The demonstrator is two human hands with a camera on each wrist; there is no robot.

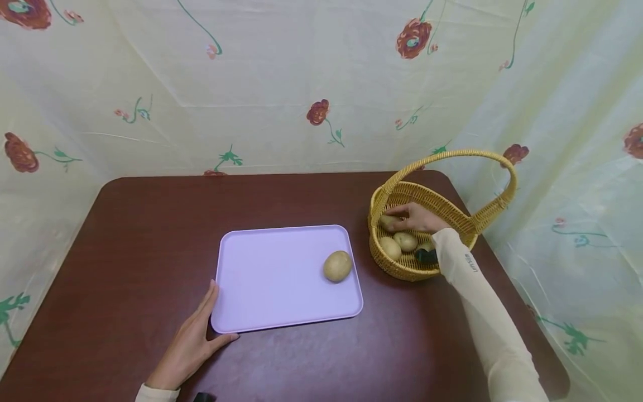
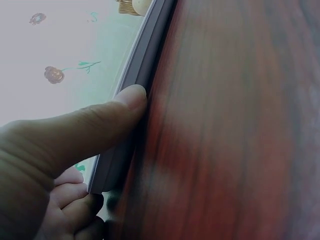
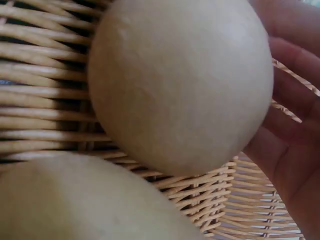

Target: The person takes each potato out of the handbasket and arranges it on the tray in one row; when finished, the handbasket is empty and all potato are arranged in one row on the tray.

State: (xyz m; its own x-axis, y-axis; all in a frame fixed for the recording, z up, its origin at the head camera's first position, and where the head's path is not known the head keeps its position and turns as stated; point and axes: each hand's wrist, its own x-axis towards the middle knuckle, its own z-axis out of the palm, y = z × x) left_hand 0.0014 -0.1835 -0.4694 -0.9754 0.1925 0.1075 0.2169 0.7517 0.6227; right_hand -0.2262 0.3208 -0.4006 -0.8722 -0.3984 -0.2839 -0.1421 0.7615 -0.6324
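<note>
Head view: our right hand (image 1: pixel 419 218) grasps a potato (image 1: pixel 389 222) inside the basket (image 1: pixel 402 271); our left hand (image 1: pixel 193 338), fingers relaxed, braces the tray (image 1: pixel 271 279) corner on open table (image 1: pixel 150 223).

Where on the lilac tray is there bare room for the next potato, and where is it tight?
The tray is bare from its left rim, where the left hand rests at the corner, across to the single potato by its right edge. The table behind the tray is bare too. It is crowded inside the basket, where the right hand grips a potato among others.
</note>
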